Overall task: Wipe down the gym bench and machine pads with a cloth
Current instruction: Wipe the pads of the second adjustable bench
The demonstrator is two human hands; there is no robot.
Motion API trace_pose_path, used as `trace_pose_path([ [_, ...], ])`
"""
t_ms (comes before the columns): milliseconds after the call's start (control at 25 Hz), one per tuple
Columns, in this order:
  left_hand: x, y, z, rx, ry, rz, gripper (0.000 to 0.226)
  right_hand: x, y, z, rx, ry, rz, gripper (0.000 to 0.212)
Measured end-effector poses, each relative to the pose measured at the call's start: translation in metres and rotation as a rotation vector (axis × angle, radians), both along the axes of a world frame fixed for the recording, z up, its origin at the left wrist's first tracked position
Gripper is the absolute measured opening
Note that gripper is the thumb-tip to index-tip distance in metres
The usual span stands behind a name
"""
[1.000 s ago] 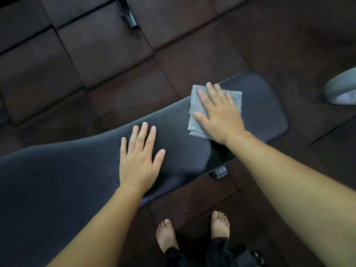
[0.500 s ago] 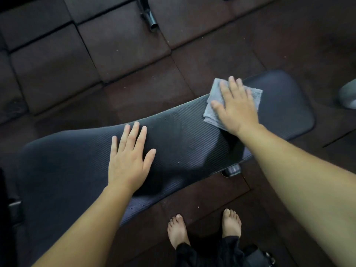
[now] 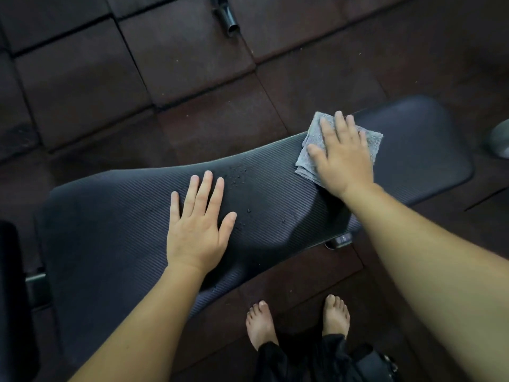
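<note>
A long black ribbed gym bench pad [image 3: 118, 221] runs from lower left to upper right. My right hand [image 3: 343, 155] presses flat on a folded grey cloth [image 3: 311, 146] near the pad's far right part, fingers spread over it. My left hand [image 3: 199, 224] lies flat and open on the middle of the pad, holding nothing. Small water droplets [image 3: 238, 172] dot the pad between my two hands.
Dark rubber floor tiles [image 3: 192, 64] surround the bench. A metal tube end [image 3: 230, 22] lies on the floor at the top. A grey rounded object [image 3: 501, 140] sits at the right edge. My bare feet [image 3: 260, 323] stand below the bench. Another dark pad [image 3: 11, 285] is at the left edge.
My view has shifted left, so the bench end sits farther right in the frame. My right hand has stayed on the cloth, sliding along the pad. The left hand stays flat.
</note>
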State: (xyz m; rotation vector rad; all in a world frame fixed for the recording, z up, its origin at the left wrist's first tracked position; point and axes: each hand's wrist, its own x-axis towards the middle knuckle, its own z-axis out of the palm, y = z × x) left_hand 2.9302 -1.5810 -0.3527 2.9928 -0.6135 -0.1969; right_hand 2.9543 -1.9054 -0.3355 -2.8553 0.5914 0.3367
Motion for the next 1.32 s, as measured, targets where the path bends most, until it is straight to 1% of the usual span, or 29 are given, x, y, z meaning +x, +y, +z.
trace_pose_path([
  [40,0.000,0.000,-0.001,-0.006,-0.007,-0.002,0.071,0.003,0.015,-0.001,-0.028,0.008,-0.053,0.072],
  [80,0.000,0.000,-0.003,-0.011,-0.012,-0.005,0.071,0.007,0.045,-0.002,-0.043,-0.012,-0.025,0.072],
  [160,0.000,0.001,-0.004,-0.016,-0.020,-0.008,0.071,0.008,0.106,0.000,0.032,-0.024,0.183,0.074],
  [200,0.000,0.001,-0.004,-0.019,-0.020,-0.006,0.071,0.005,0.115,-0.001,0.067,-0.016,0.298,0.076],
  [240,0.000,0.002,-0.004,-0.024,-0.021,-0.004,0.071,0.003,0.102,0.000,0.073,-0.005,0.366,0.077],
  [280,-0.001,0.002,-0.004,-0.029,-0.023,-0.002,0.071,0.006,0.077,0.001,0.065,-0.005,0.357,0.078],
  [320,-0.001,0.001,-0.004,-0.030,-0.026,-0.003,0.070,0.009,0.045,0.001,0.049,-0.006,0.271,0.077],
  [400,-0.001,0.001,-0.004,-0.021,-0.031,0.003,0.070,0.007,0.006,0.000,0.013,-0.004,0.006,0.073],
  [440,-0.001,0.000,-0.004,-0.019,-0.034,0.005,0.070,0.005,0.013,-0.003,-0.006,0.007,-0.060,0.072],
  [480,0.000,0.000,-0.004,-0.018,-0.037,0.002,0.070,0.004,0.038,-0.005,-0.025,-0.009,-0.040,0.073],
  [560,-0.001,0.000,-0.004,-0.019,-0.047,0.002,0.070,-0.003,0.092,-0.005,0.022,-0.050,0.170,0.073],
  [600,-0.001,0.001,-0.004,-0.024,-0.054,0.005,0.069,-0.006,0.100,-0.006,0.053,-0.055,0.289,0.072],
  [640,-0.002,0.000,-0.004,-0.028,-0.058,0.006,0.069,-0.007,0.087,-0.006,0.064,-0.044,0.361,0.072],
  [680,-0.002,0.000,-0.004,-0.029,-0.060,0.003,0.069,-0.004,0.062,-0.005,0.052,-0.049,0.353,0.073],
  [720,-0.002,0.000,-0.005,-0.026,-0.060,0.000,0.069,-0.002,0.031,-0.005,0.030,-0.059,0.270,0.073],
  [800,-0.001,0.001,-0.005,-0.007,-0.068,0.004,0.069,-0.012,-0.010,-0.005,0.006,-0.057,-0.015,0.074],
  [840,-0.001,0.001,-0.005,0.001,-0.068,0.006,0.069,-0.023,-0.003,-0.007,-0.009,-0.060,-0.117,0.074],
  [880,-0.001,0.001,-0.005,0.003,-0.063,0.005,0.069,-0.034,0.023,-0.010,-0.037,-0.086,-0.158,0.074],
  [920,-0.001,0.000,-0.006,0.003,-0.058,0.001,0.069,-0.045,0.059,-0.011,-0.033,-0.117,-0.104,0.074],
  [1000,-0.002,0.001,-0.005,0.008,-0.059,0.002,0.070,-0.063,0.112,-0.011,0.041,-0.118,0.107,0.074],
  [1040,-0.001,0.001,-0.004,0.010,-0.056,0.004,0.070,-0.069,0.113,-0.012,0.051,-0.116,0.185,0.073],
  [1080,-0.001,0.001,-0.004,0.007,-0.046,0.002,0.070,-0.072,0.095,-0.014,0.050,-0.118,0.194,0.072],
  [1120,-0.001,0.001,-0.005,0.005,-0.040,-0.001,0.070,-0.073,0.070,-0.015,0.024,-0.131,0.139,0.072],
  [1200,-0.002,0.001,-0.006,0.010,-0.050,0.000,0.070,-0.082,0.022,-0.016,-0.004,-0.143,-0.100,0.072],
  [1240,-0.003,0.000,-0.007,0.012,-0.056,-0.004,0.070,-0.090,0.020,-0.017,-0.016,-0.157,-0.202,0.073],
  [1280,-0.002,0.000,-0.007,0.012,-0.059,-0.010,0.070,-0.097,0.037,-0.019,-0.044,-0.169,-0.265,0.073],
  [1320,-0.002,0.000,-0.008,0.008,-0.058,-0.013,0.070,-0.102,0.069,-0.019,-0.058,-0.199,-0.263,0.074],
])
